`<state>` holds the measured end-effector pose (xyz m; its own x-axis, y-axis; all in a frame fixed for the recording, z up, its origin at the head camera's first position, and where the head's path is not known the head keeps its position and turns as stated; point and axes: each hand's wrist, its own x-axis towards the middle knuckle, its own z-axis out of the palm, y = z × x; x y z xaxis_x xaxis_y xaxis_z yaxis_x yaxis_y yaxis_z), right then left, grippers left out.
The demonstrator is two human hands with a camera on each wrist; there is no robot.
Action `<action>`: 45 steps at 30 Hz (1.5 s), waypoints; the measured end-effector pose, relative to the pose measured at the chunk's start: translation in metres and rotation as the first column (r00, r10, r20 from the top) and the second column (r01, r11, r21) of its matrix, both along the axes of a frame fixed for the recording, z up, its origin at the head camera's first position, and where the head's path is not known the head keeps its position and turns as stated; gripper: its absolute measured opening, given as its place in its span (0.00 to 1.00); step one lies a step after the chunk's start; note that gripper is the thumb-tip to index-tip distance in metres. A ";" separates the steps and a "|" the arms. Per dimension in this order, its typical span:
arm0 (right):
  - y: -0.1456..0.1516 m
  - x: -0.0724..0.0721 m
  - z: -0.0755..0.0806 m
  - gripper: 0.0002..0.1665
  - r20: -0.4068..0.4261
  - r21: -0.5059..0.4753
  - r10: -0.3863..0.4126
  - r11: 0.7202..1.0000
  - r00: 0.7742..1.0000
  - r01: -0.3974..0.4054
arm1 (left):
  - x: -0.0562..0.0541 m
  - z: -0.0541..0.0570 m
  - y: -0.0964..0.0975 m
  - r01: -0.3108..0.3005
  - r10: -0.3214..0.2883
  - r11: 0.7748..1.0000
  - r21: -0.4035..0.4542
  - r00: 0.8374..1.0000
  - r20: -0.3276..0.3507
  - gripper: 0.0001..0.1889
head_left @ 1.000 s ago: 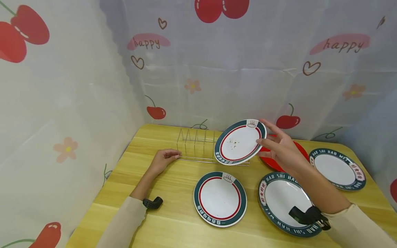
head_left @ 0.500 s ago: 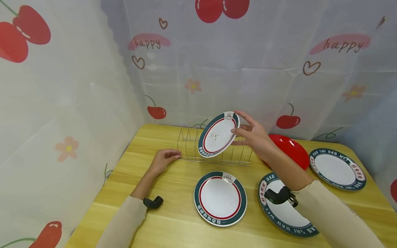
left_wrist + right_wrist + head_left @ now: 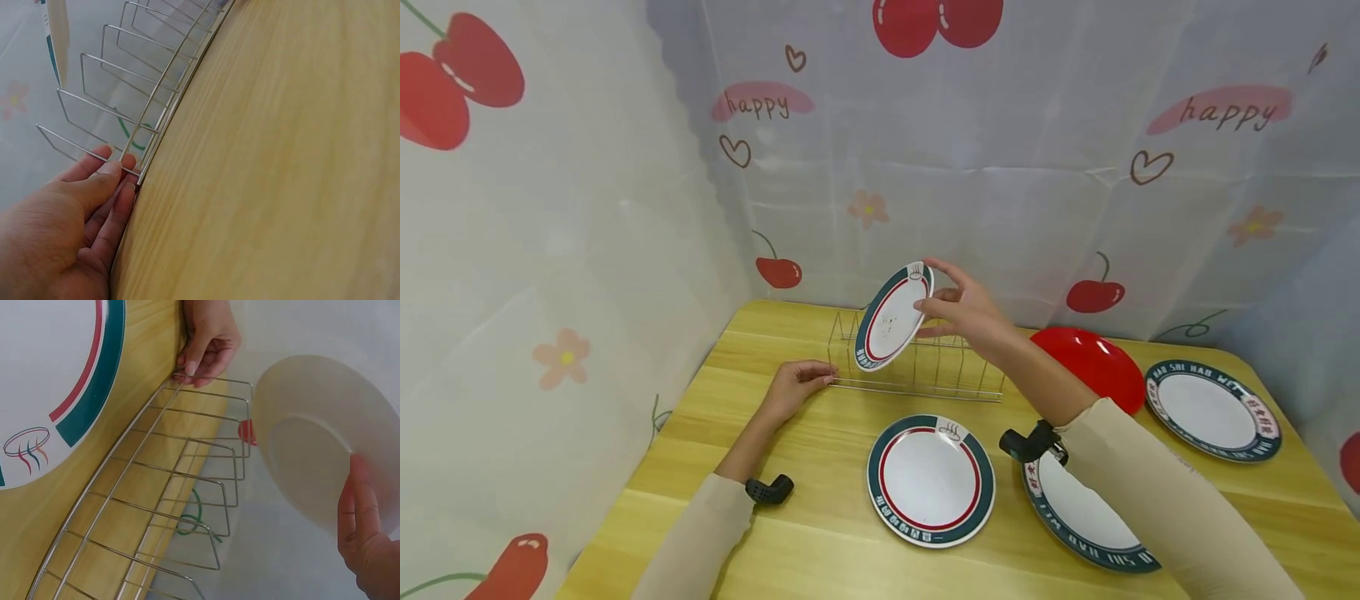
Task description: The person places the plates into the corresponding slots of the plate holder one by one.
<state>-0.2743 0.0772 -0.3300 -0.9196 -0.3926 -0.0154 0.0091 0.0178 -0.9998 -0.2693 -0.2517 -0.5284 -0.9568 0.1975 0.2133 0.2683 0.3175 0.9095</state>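
Note:
My right hand (image 3: 966, 312) pinches the right rim of a white plate (image 3: 895, 318) with a green border and red ring, some specks at its middle. The plate is tilted steeply above the left part of a wire dish rack (image 3: 925, 367); the right wrist view shows its plain underside (image 3: 312, 456) and my fingers behind it. At the rack's left end, my left hand (image 3: 793, 390) grips the wire base between thumb and fingers, as the left wrist view shows too. A matching plate (image 3: 931, 482) lies flat on the table in front of the rack.
To the right lie a red plate (image 3: 1093, 367), a green-rimmed plate (image 3: 1213, 410) and a larger green-rimmed plate (image 3: 1090, 517), partly hidden under my right sleeve. A printed curtain (image 3: 985, 208) hangs right behind the wooden table (image 3: 820, 508).
My right hand has carried the plate leftward and up, from the rack's right half to over its left part, tilting it steeper. The left hand has stayed on the rack.

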 end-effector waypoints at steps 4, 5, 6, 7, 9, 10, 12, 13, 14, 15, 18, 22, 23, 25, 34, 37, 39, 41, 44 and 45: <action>-0.013 -0.004 0.001 0.45 0.008 0.027 0.034 0.999 0.999 -0.034 | 0.000 0.001 -0.002 -0.006 0.006 1.000 -0.002 1.000 0.007 0.10; -0.016 -0.004 0.001 0.46 0.010 0.038 0.038 0.999 0.999 -0.038 | -0.001 0.000 -0.003 -0.004 0.004 1.000 0.006 1.000 0.007 0.10; -0.019 -0.004 0.001 0.46 0.011 0.052 0.040 0.998 0.999 -0.041 | -0.001 0.000 -0.003 -0.004 0.004 1.000 0.012 1.000 0.006 0.10; -0.021 -0.005 0.001 0.47 0.013 0.059 0.043 0.997 0.999 -0.044 | -0.001 0.000 -0.003 -0.003 0.003 1.000 0.018 1.000 0.005 0.10; -0.026 -0.006 0.000 0.47 0.012 0.074 0.049 0.996 0.999 -0.049 | -0.001 -0.001 -0.003 -0.002 0.002 1.000 0.021 1.000 0.004 0.09; -0.028 -0.007 -0.001 0.47 0.010 0.079 0.050 0.996 0.999 -0.051 | -0.001 -0.002 -0.003 0.000 0.000 1.000 0.021 1.000 0.003 0.09; -0.032 -0.009 -0.002 0.46 0.004 0.078 0.051 0.996 0.999 -0.051 | -0.002 -0.002 -0.003 0.006 -0.006 1.000 0.018 1.000 -0.002 0.09; -0.034 -0.011 -0.003 0.45 0.000 0.076 0.049 0.996 0.999 -0.049 | -0.002 -0.002 -0.002 0.010 -0.010 1.000 0.017 1.000 -0.005 0.09; -0.036 -0.012 -0.003 0.45 -0.005 0.076 0.048 0.996 0.999 -0.048 | -0.002 -0.002 -0.002 0.012 -0.011 1.000 0.017 1.000 -0.005 0.09; -0.038 -0.013 -0.004 0.44 -0.007 0.074 0.048 0.996 0.999 -0.048 | -0.002 -0.002 -0.002 0.011 -0.011 1.000 0.017 1.000 -0.006 0.09; -0.045 -0.016 -0.007 0.43 -0.009 0.079 0.057 0.995 0.998 -0.056 | -0.002 -0.002 -0.002 0.008 -0.008 1.000 0.013 1.000 -0.009 0.08; -0.054 -0.019 -0.014 0.43 -0.008 0.094 0.067 0.993 0.998 -0.066 | -0.004 -0.003 -0.002 0.012 -0.012 1.000 0.012 1.000 -0.021 0.08; -0.056 -0.019 -0.015 0.43 -0.009 0.101 0.066 0.993 0.998 -0.065 | -0.004 -0.003 -0.002 0.015 -0.014 1.000 0.011 1.000 -0.024 0.08; -0.059 -0.020 -0.019 0.43 -0.009 0.107 0.067 0.992 0.998 -0.066 | -0.005 -0.003 -0.002 0.019 -0.018 1.000 0.017 0.999 -0.031 0.08; -0.072 -0.020 -0.031 0.43 -0.048 0.155 0.074 0.986 0.996 -0.066 | -0.005 -0.002 -0.001 0.002 -0.001 0.999 0.044 1.000 -0.026 0.08; -0.074 -0.019 -0.035 0.43 -0.069 0.170 0.065 0.984 0.995 -0.053 | -0.004 -0.001 -0.002 -0.010 0.010 0.999 0.034 1.000 -0.021 0.07; -0.075 -0.017 -0.037 0.44 -0.090 0.179 0.061 0.983 0.994 -0.045 | -0.003 0.000 -0.003 -0.020 0.021 0.999 0.030 1.000 -0.019 0.07; -0.075 -0.015 -0.038 0.44 -0.118 0.205 0.063 0.978 0.991 -0.038 | -0.002 0.000 -0.004 -0.025 0.026 0.999 0.027 1.000 -0.018 0.06; -0.071 -0.010 -0.039 0.47 -0.166 0.271 0.085 0.962 0.982 -0.038 | -0.002 -0.001 -0.004 -0.011 0.011 1.000 0.026 1.000 -0.017 0.07; -0.069 -0.008 -0.039 0.47 -0.179 0.298 0.098 0.954 0.979 -0.041 | -0.002 -0.002 -0.004 -0.005 0.006 1.000 0.029 1.000 -0.015 0.07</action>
